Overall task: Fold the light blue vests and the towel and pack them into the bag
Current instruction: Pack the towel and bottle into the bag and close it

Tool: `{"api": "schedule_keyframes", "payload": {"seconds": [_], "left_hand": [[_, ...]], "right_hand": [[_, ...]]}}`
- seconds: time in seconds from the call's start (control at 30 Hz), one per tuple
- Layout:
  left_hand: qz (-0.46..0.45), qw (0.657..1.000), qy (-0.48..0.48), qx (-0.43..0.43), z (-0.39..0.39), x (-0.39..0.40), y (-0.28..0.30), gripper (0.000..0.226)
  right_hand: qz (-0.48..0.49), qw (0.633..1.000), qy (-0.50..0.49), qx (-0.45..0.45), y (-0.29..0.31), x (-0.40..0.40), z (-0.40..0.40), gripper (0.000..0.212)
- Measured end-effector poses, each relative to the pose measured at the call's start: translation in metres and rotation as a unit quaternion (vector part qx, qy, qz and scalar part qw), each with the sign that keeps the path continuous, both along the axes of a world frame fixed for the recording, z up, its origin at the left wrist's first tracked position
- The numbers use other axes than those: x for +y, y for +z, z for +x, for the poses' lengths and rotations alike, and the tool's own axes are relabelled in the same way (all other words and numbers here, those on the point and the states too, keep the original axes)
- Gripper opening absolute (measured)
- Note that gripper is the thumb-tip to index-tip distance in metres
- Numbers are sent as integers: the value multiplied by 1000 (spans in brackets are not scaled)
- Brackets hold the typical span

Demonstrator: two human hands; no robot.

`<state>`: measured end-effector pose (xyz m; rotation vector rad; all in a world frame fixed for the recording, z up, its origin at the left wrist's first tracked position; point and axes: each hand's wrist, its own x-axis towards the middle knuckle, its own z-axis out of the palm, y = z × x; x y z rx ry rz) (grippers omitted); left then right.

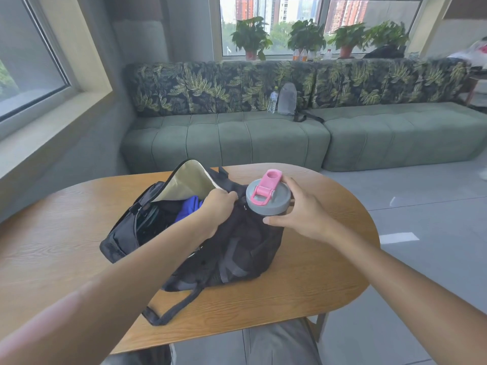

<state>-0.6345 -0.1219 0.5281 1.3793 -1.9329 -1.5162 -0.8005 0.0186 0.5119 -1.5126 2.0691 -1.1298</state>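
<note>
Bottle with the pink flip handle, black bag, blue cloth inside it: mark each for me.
bottle (268, 204), head view, on its grey lid.
black bag (245, 248), head view, on its dark mesh side.
blue cloth (190, 209), head view, on the fold showing in the bag's opening.

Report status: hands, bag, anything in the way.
Left hand grips bag opening. Right hand holds grey-lidded bottle at bag's side. Blue fabric inside. No vests or towel visible.

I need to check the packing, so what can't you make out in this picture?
Head view:
- Inside of the black bag: only blue fabric shows; the flap and left hand hide the rest.
- Bottle body: hidden by the bag and right hand.
- Towel: not discernible.
</note>
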Motion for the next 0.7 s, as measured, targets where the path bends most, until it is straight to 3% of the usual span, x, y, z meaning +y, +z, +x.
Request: {"api": "schedule_keyframes", "payload": {"seconds": [0.2,0.43,0.57,0.7], "left_hand": [[-68,997,-19,13,1,-8,17,33],[-42,998,-21,52,8,-8,3,30],[-77,995,-49,47,21,-10,2,38],[-83,993,-63,63,45,-15,6,25]], "right_hand": [[47,998,27,23,3,-5,2,91],[93,995,33,16,-2,-1,5,99],[138,989,36,24,1,0,8,104],[180,983,41,22,13,0,16,117]]}}
